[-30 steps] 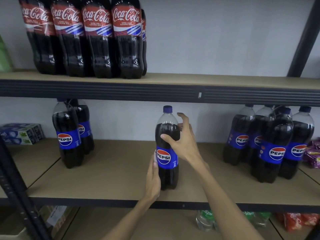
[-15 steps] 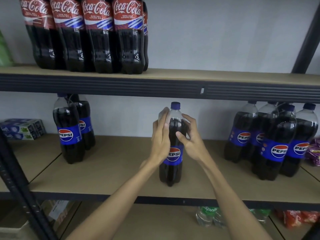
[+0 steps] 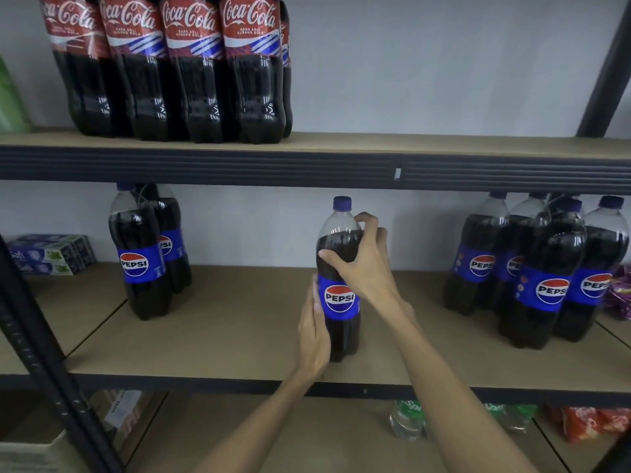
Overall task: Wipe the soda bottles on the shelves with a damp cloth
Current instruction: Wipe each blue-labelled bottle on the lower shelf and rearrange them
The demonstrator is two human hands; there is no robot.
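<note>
A Pepsi bottle [image 3: 339,295] with a blue cap stands upright in the middle of the middle shelf [image 3: 239,343]. My right hand [image 3: 363,259] grips its upper body, thumb on the front and fingers curled round the back. My left hand [image 3: 314,331] lies flat against the lower left side of the bottle, fingers straight. No cloth shows in either hand. Two more Pepsi bottles [image 3: 141,257] stand at the left of the shelf, and several others [image 3: 543,268] cluster at the right.
Several Coca-Cola bottles [image 3: 194,73] stand on the upper shelf [image 3: 444,148]. Toothpaste boxes [image 3: 51,254] lie at the far left, snack packets [image 3: 619,291] at the far right. A dark upright post [image 3: 51,370] crosses the lower left. Green bottles [image 3: 408,421] sit on the shelf below.
My left hand slid down from the bottle's neck to its lower left side. My right hand stays on the upper part; the label now faces me.
</note>
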